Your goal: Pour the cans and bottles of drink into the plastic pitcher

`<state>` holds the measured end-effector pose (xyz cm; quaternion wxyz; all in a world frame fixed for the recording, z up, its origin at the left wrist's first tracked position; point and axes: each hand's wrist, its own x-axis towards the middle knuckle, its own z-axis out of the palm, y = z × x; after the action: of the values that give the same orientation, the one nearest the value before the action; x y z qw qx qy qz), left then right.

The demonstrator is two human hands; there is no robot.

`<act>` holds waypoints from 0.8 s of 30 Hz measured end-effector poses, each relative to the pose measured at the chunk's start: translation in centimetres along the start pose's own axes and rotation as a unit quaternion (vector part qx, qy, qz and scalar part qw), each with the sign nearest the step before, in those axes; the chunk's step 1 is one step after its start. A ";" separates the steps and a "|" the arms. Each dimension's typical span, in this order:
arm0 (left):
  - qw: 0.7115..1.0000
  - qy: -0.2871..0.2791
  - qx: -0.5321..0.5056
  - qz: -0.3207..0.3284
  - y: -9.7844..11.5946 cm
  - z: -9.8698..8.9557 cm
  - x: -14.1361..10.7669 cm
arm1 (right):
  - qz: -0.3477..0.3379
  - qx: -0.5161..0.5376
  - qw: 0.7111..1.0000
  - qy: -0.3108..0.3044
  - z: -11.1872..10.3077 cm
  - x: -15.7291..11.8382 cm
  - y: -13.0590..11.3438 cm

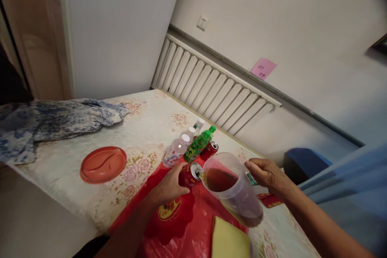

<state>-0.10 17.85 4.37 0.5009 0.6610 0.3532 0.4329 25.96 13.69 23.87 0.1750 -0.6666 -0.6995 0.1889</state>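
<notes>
My left hand (169, 183) is wrapped around a red drink can (190, 175). The can tips to the right, its opened top at the rim of a translucent plastic pitcher (244, 205), and a little yellowish liquid shows at its mouth. Brown liquid (220, 180) is inside the pitcher, which leans towards the can. My right hand (266, 174) is closed at the pitcher's right side, where the handle would be; its fingers hide the handle. Just behind the can stand clear bottles with white caps (177, 151), green bottles (198, 145) and another red can (209, 150).
Red plastic sheeting (198, 213) covers part of the flowered tablecloth (142, 109), with a yellow block-like thing (230, 240) in front. An orange-red round plastic piece (103, 164) lies left, below a blue-patterned cloth (75, 117). A radiator (208, 82) runs along the wall.
</notes>
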 end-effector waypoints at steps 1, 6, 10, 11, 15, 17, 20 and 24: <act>1.000 0.000 0.000 0.000 0.0 0.0 0.0 | 0.000 0.000 1.000 -0.001 0.0 0.0 0.0; 1.000 0.002 0.003 0.007 -0.1 0.0 -0.1 | 0.004 0.001 1.000 -0.004 0.0 0.1 0.1; 1.000 0.004 0.012 0.010 -0.6 0.0 -0.1 | 0.004 0.001 1.000 -0.013 0.0 0.1 0.2; 1.000 0.006 0.016 0.008 -0.7 0.0 -0.1 | 0.003 0.000 1.000 -0.013 0.0 0.1 0.1; 1.000 0.004 0.013 0.012 -0.7 0.1 0.0 | -0.002 -0.006 1.000 -0.015 0.0 0.1 0.1; 1.000 0.004 0.010 0.012 -0.6 0.1 0.0 | -0.006 -0.009 1.000 -0.016 0.0 0.1 0.1; 1.000 0.009 0.017 0.008 -0.6 0.1 0.0 | -0.009 -0.008 1.000 -0.016 0.0 0.1 0.2; 0.999 0.004 0.031 0.011 -0.6 0.1 0.0 | -0.009 -0.010 1.000 -0.019 -0.1 0.2 0.4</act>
<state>-0.04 17.99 3.76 0.4742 0.6782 0.3610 0.4299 26.37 13.87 23.74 0.1567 -0.6586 -0.7104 0.1927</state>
